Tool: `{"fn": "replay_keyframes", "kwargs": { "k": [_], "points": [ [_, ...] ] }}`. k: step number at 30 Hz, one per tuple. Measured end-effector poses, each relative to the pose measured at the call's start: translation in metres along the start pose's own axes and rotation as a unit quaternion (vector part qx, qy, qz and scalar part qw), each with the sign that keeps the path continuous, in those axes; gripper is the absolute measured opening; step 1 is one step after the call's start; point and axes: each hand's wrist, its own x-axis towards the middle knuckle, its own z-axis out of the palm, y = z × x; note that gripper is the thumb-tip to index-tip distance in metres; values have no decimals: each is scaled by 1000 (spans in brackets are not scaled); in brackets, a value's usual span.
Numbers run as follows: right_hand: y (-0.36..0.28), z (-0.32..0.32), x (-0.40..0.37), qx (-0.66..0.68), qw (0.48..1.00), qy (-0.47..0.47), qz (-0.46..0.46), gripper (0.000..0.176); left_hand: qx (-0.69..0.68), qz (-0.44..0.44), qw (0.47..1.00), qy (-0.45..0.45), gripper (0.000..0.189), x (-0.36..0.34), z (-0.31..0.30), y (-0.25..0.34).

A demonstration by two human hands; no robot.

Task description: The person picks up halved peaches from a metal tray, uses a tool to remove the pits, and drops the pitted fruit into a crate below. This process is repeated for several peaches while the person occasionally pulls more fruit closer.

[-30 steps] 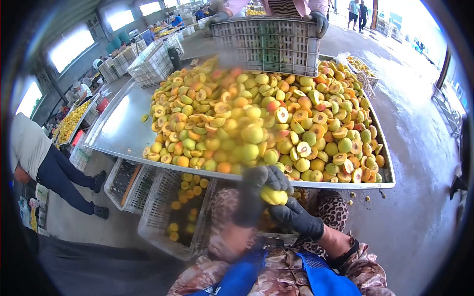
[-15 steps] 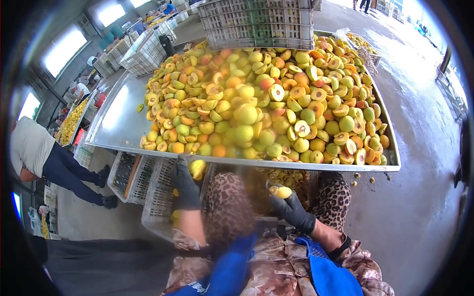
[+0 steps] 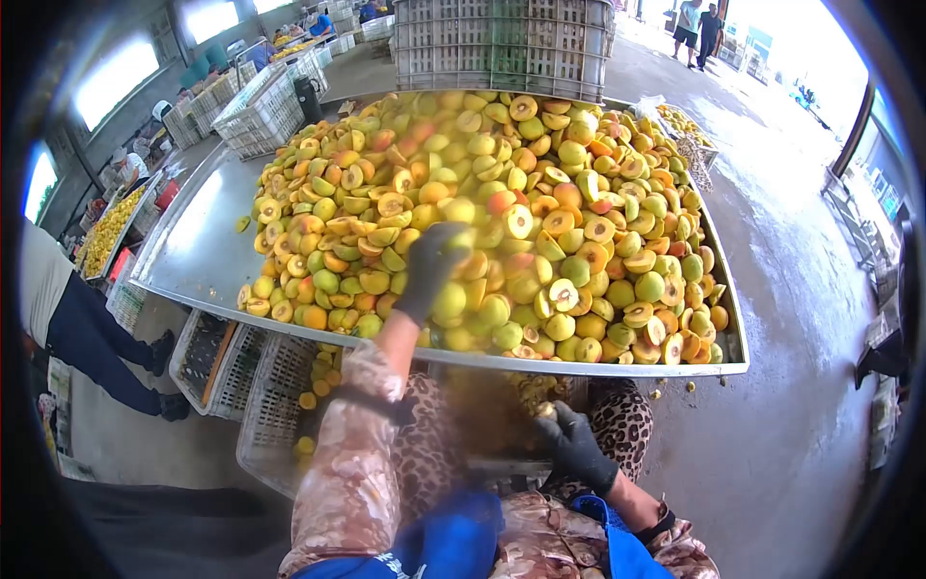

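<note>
A heap of peach halves (image 3: 386, 205), yellow, green and reddish, many showing brown centres, fills much of the metal tray table (image 3: 198, 227). My left hand (image 3: 431, 273), in a dark glove, reaches over the near part of the heap with its fingertips at the fruit; blur smears those fingers. Below the tray's front edge, between my knees, my gloved right hand (image 3: 576, 451) is closed. Something small and pale shows at its fingertips, and I cannot tell what it is. Yellow pieces (image 3: 536, 391) lie beneath the tray, close by that hand.
White plastic crates (image 3: 256, 425) holding some peach halves stand under the tray at left. A large crate (image 3: 502, 48) sits at the tray's far edge. On the left a person's dark-trousered legs (image 3: 101, 333) show. Two people (image 3: 699, 34) are at the far right.
My left hand has gone from the crate below the tray, where it held yellow fruit, up and forward to the heap. The yellow piece at my right hand no longer shows. The view has shifted.
</note>
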Motion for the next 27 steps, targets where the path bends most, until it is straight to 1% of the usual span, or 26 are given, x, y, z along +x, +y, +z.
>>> {"fn": "replay_keyframes", "kwargs": {
  "k": [1, 2, 4, 5, 7, 8, 10, 11, 12, 13, 14, 15, 16, 18, 21, 22, 25, 26, 27],
  "points": [
    [-13, -3, 1, 68, 997, 19, 11, 29, -225, -139, 964, 15, 39, -4, -12, 13],
    [-31, -7, 3, 117, 993, 14, 11, 26, -257, -124, 958, 20, 39, -12, -21, 26],
    [-56, -1, 16, 134, 991, 4, 9, 26, -412, -135, 900, 33, 42, -37, -33, 74],
    [-67, 2, 24, 139, 990, -2, 5, 26, -452, -138, 880, 41, 46, -48, -34, 97],
    [-88, 11, 40, 125, 991, -24, -36, 25, -507, -170, 844, 38, 49, -68, -37, 122],
    [-95, 18, 45, 119, 991, -34, -55, 25, -509, -182, 840, 43, 50, -77, -39, 134],
    [-97, 32, 60, 75, 985, -16, -153, 24, -514, -206, 831, 52, 51, -92, -40, 153],
    [-97, 36, 64, 52, 978, -6, -201, 24, -506, -211, 834, 60, 52, -99, -38, 158],
    [-102, 37, 63, 57, 987, -30, -147, 26, -499, -216, 837, 67, 52, -105, -35, 162],
    [-106, 40, 60, 69, 985, -16, -159, 25, -492, -220, 839, 73, 52, -108, -33, 169],
    [-110, 45, 59, 80, 982, -2, -170, 25, -458, -216, 859, 70, 52, -111, -33, 179],
    [-114, 47, 57, 90, 979, 13, -182, 24, -417, -190, 887, 63, 52, -114, -31, 179],
    [-121, 45, 53, 52, 976, 43, -206, 25, -375, -162, 911, 56, 52, -117, -28, 177],
    [-135, 40, 49, -23, 961, 103, -255, 28, -516, -199, 831, 62, 54, -121, -24, 185],
    [-145, 37, 60, -144, 914, 194, -325, 34, -606, -204, 768, 34, 53, -129, -6, 188],
    [-144, 34, 66, -201, 890, 195, -360, 33, -654, -223, 723, -5, 53, -134, -3, 192],
    [-117, 35, 78, -298, 869, 187, -347, 30, -526, -219, 820, 53, 50, -135, 7, 214],
    [-115, 38, 78, -244, 881, 203, -350, 30, -495, -182, 847, 74, 47, -138, 18, 193],
    [-115, 35, 77, -216, 896, 188, -340, 30, -520, -189, 830, 75, 47, -136, 20, 196]
  ]
}}
